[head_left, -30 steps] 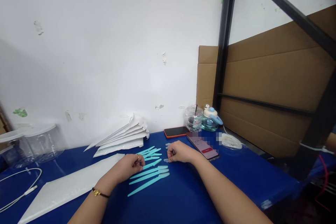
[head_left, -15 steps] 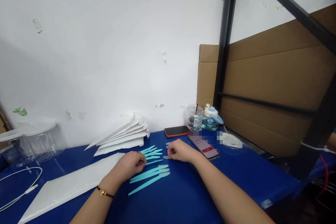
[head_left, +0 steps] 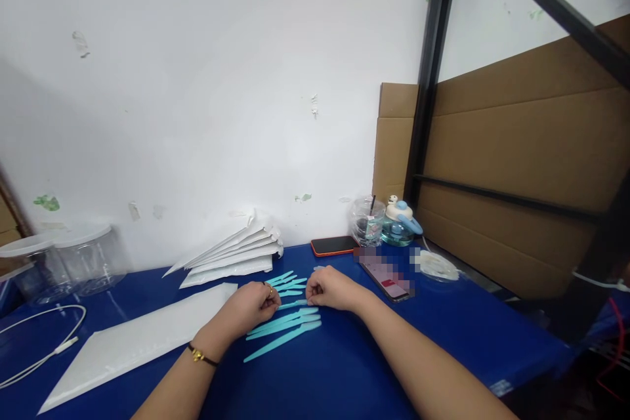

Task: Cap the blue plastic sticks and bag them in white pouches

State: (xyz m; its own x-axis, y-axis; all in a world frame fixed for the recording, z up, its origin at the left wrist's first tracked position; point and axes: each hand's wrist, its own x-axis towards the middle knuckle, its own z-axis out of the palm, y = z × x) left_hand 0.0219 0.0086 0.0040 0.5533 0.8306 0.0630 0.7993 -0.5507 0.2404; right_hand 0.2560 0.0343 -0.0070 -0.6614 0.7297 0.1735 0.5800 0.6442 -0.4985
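Note:
My left hand (head_left: 250, 310) is closed in a pinch on the handle of a turquoise eyebrow razor (head_left: 292, 304), which points right. At its blade end my right hand (head_left: 332, 287) is closed, thumb and fingertips pinching a small clear blade cap that the fingers mostly hide. Whether the cap sits on the blade or only touches it, I cannot tell. Several more turquoise razors (head_left: 283, 339) lie fanned out on the near side of the held one, and others (head_left: 285, 279) lie behind it. Just behind my right hand a small clear piece (head_left: 317, 268) shows partly.
The blue table (head_left: 315, 387) carries a white padded envelope (head_left: 132, 348) on the left and a stack of envelopes (head_left: 236, 252) by the wall. An orange-edged phone (head_left: 335, 246), another phone (head_left: 394, 285), a plastic cup (head_left: 367, 223) and a bottle (head_left: 398, 226) stand or lie back right.
My right hand has moved slightly left and nearer, from beside the small clear pieces to the blade end of the razor in my left hand. The view has shifted slightly.

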